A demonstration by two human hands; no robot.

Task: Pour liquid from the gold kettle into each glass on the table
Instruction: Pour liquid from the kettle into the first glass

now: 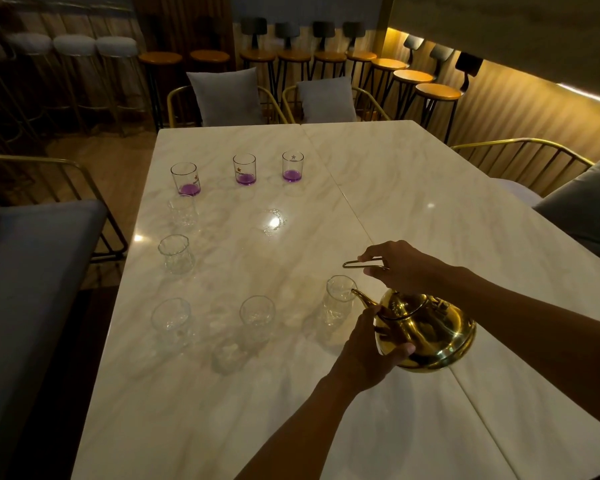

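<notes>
The gold kettle (430, 330) is tilted to the left above the marble table (413, 188), its spout tip at the rim of a clear patterned glass (338, 299). My right hand (399, 266) grips the kettle's thin wire handle from above. My left hand (371, 348) holds the kettle's left side, fingers round the base of the spout. Three straight glasses (246, 169) in the far row hold purple liquid at the bottom. Several more clear patterned glasses (257, 313) stand along the left side and in the near row; I cannot tell what is in them.
Gold-framed chairs with grey cushions (226, 95) stand round the table. A grey bench (32, 271) runs along the left edge. Bar stools (293, 57) line the back wall. A bright light reflection (274, 221) sits mid-table. A seam (357, 220) runs between the two tabletops.
</notes>
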